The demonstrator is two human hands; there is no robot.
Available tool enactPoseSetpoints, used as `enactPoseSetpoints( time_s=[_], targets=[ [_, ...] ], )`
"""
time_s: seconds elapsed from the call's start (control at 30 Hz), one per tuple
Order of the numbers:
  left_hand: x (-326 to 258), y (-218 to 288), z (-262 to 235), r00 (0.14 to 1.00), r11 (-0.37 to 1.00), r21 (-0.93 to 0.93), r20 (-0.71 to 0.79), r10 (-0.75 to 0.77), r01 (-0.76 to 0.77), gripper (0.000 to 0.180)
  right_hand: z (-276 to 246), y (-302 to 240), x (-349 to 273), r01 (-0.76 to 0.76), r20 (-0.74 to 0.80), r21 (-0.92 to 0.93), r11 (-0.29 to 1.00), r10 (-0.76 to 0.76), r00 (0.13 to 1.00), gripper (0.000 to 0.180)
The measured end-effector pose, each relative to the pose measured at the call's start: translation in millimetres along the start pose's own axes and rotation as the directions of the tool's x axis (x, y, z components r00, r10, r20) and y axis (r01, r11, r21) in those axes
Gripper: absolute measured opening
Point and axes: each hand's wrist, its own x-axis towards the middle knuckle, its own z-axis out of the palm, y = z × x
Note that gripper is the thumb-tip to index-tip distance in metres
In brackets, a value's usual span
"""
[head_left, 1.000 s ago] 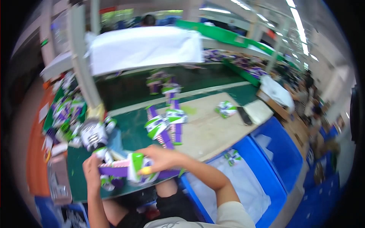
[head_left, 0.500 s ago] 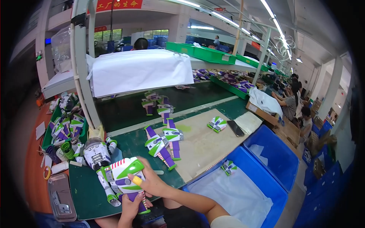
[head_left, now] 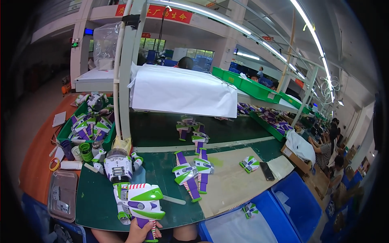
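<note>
One toy robot torso point(head_left: 118, 167), one wing pack point(head_left: 142, 202) (held), two blue bins point(head_left: 298, 198), one metal tray point(head_left: 61, 195).

My view has lifted from the bench toward the hall, so my forearms have almost left the picture. My left hand, which gripped the white, green and purple wing pack point(head_left: 144, 204) a second ago, is gone from sight. Only my right hand point(head_left: 142, 231) remains under it at the lower edge.

red banner sign point(head_left: 168, 13) overhead; cardboard box point(head_left: 295, 157) right of table
</note>
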Motion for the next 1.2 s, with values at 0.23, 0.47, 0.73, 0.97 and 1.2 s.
enactPoseSetpoints(
  time_s=[0.23,0.47,0.73,0.97,1.2],
  targets=[
    [-16,8,1,0.980,0.958,0.210,-0.089,-0.179,0.194,0.020,-5,-1,-13,0.037,0.045,0.147,0.988,-0.044,0.998,0.024],
    [-9,-15,-6,1.000,0.999,-0.047,0.014,-0.025,0.025,0.025,2,-15,-11,0.079,-0.193,0.075,0.994,-0.063,0.979,0.026],
    [-3,-8,2,0.999,1.000,-0.023,-0.038,-0.009,0.008,0.023,3,0,35,-0.068,-0.382,0.072,0.995,0.090,0.920,0.012],
    [-7,-11,-9,0.995,1.000,-0.010,-0.100,0.006,-0.007,0.025,34,28,2,-0.121,-0.223,0.472,0.873,0.251,0.942,0.039],
    [-18,-6,-32,0.951,0.989,-0.012,-0.276,0.138,-0.147,0.025,5,33,-48,-0.352,-0.403,0.342,0.871,0.475,0.783,0.030]
  ],
)
